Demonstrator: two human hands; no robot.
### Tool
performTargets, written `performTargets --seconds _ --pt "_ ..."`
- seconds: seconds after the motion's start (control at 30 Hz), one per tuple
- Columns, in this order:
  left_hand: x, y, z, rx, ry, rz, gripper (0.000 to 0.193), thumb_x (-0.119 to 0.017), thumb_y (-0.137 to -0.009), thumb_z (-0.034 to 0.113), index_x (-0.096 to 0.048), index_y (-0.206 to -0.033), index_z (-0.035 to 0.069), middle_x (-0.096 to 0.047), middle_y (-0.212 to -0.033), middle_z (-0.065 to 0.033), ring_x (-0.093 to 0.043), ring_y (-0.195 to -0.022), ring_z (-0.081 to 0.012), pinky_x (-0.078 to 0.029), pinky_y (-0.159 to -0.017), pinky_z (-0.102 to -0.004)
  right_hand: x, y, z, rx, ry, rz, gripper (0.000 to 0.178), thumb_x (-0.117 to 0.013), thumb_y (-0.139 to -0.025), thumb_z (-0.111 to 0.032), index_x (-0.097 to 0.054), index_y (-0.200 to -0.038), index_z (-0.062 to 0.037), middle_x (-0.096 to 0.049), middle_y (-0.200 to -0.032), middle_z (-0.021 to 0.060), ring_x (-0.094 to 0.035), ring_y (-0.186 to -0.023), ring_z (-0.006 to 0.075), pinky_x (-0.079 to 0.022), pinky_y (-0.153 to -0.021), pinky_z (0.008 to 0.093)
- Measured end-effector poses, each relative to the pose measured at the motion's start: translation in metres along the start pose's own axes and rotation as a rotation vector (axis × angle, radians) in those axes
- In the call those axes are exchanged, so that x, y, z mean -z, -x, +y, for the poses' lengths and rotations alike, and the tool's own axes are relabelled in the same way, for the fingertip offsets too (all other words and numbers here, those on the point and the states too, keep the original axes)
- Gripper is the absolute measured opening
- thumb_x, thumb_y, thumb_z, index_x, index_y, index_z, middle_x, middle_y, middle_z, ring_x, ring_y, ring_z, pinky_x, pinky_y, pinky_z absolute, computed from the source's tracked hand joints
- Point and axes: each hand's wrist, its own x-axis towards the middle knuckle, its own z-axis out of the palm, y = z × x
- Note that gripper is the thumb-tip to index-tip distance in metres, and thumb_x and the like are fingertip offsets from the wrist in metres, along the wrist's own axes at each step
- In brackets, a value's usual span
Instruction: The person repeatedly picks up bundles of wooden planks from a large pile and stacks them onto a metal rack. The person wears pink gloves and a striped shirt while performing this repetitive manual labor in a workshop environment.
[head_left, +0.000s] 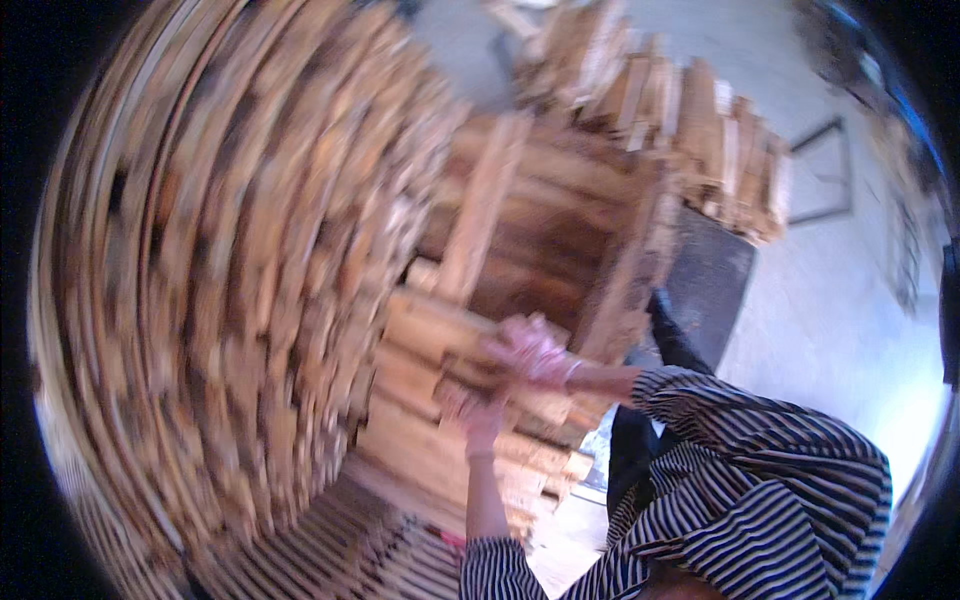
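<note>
My left hand (474, 412), in a pinkish glove, is at the near edge of a stack of pale wooden boards (405, 372). Just above and to the right, my right hand (532, 352) wears the same kind of glove and rests at the far side of that stack. Between the two hands lies a darker brown piece of wood (478, 373), which both seem to touch. Motion smears the fingers of both hands, so I cannot make out whether they grip it.
A tall wall of stacked wooden strips (240, 250) fills the left. Beyond my hands are broad brown planks (560, 200) with an upright post (485, 205). More bundled wood pieces (710, 140) stand at the far right, beside a dark panel (708, 265) and a pale wall (820, 290).
</note>
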Motion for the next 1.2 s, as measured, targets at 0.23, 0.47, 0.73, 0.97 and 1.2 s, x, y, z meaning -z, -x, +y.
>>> performTargets --seconds 0.23,0.47,0.73,0.97,1.2 --pt "0.04 -0.001 0.048 0.433 0.094 0.228 0.105 -0.05 -0.093 0.07 -0.015 -0.158 -0.005 -0.022 -0.162 -0.0282 -0.02 -0.148 -0.0517 -0.018 -0.121 -0.0592 0.053 0.069 0.032 0.061 -0.583 0.187 0.071 -0.061 -0.096 -0.038 -0.031 -0.156 -0.0129 -0.031 -0.153 0.0334 -0.045 -0.133 0.0511 -0.043 -0.108 0.0501" --pt "0.157 -0.093 0.281 -0.268 0.614 0.546 0.079 -0.065 -0.098 0.038 -0.031 -0.154 -0.006 -0.031 -0.161 -0.0239 -0.031 -0.148 -0.0339 -0.021 -0.124 -0.0409 0.128 0.18 0.154 -0.52 -0.651 0.062 0.061 -0.054 -0.101 -0.037 -0.036 -0.155 -0.0152 -0.04 -0.155 0.0201 -0.047 -0.137 0.038 -0.044 -0.111 0.0428" --pt "0.147 -0.372 0.558 -0.465 0.394 0.014 0.095 -0.062 -0.092 0.061 -0.024 -0.159 0.004 -0.03 -0.163 -0.019 -0.033 -0.149 -0.032 -0.03 -0.122 -0.0372 0.204 0.18 0.373 -0.906 -0.678 0.335 0.058 -0.063 -0.098 -0.03 -0.044 -0.149 -0.0097 -0.048 -0.147 0.0179 -0.059 -0.123 0.0344 -0.051 -0.101 0.0395" --pt "0.107 -0.619 0.697 -0.303 -0.008 0.23 0.106 -0.066 -0.085 0.066 -0.022 -0.16 0.005 -0.03 -0.16 -0.0261 -0.029 -0.15 -0.0385 -0.025 -0.123 -0.0444 0.241 0.207 0.51 -1.158 -0.743 0.291 0.052 -0.066 -0.092 -0.02 -0.053 -0.142 -0.011 -0.059 -0.134 0.0149 -0.063 -0.116 0.0295 -0.051 -0.098 0.037" --pt "0.081 -0.617 0.724 -0.185 -0.084 0.475 0.088 -0.083 -0.077 0.046 -0.041 -0.141 0.003 -0.052 -0.137 -0.0216 -0.051 -0.129 -0.0376 -0.039 -0.114 -0.0481 0.232 0.189 0.556 -1.054 -0.834 0.393 0.05 -0.065 -0.093 -0.011 -0.052 -0.141 -0.0066 -0.059 -0.13 0.0154 -0.062 -0.115 0.0299 -0.05 -0.098 0.0368"
